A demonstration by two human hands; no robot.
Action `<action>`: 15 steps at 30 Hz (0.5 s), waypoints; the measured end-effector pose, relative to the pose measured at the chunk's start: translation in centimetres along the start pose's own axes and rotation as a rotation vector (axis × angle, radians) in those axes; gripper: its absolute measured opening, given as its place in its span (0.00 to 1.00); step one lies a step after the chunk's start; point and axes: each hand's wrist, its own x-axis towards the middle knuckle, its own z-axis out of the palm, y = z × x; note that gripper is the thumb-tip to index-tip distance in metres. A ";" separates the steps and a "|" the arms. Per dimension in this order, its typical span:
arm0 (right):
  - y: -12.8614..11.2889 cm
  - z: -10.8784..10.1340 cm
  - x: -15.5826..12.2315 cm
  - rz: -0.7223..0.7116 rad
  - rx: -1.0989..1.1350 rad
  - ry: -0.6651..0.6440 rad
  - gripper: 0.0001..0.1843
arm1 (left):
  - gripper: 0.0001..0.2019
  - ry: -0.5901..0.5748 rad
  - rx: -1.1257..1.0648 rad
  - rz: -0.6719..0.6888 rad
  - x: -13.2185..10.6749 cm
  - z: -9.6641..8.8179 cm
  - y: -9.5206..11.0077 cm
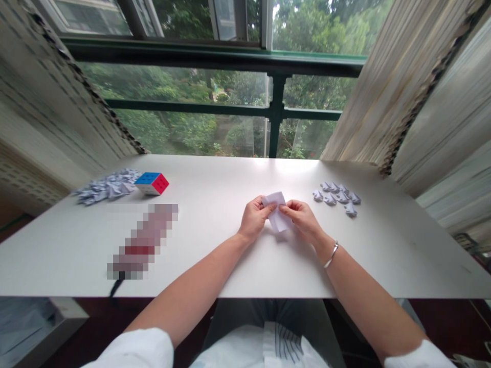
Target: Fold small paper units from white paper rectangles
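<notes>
Both of my hands pinch a small white sheet of paper [279, 222] just above the middle of the table. My left hand [253, 219] grips its left edge, thumb on top. On the opposite edge, my right hand [305, 220] holds it the same way, and a silver bracelet [331, 254] circles that wrist. The sheet looks partly folded, though the fingers hide some of it. To the right lies a loose group of several small folded paper pieces [341, 194].
On the white table [215, 184], a heap of folded paper pieces [109, 186] lies far left, beside a puzzle cube [152, 184]. Nearer is a pixelated object with a black cord [116, 286]. Curtains [356, 97] flank the window behind. An open drawer [69, 312] sits below, left.
</notes>
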 end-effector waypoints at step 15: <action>0.2 -0.1 -0.1 -0.132 -0.201 0.019 0.22 | 0.22 -0.164 0.091 0.005 0.1 -0.7 1.1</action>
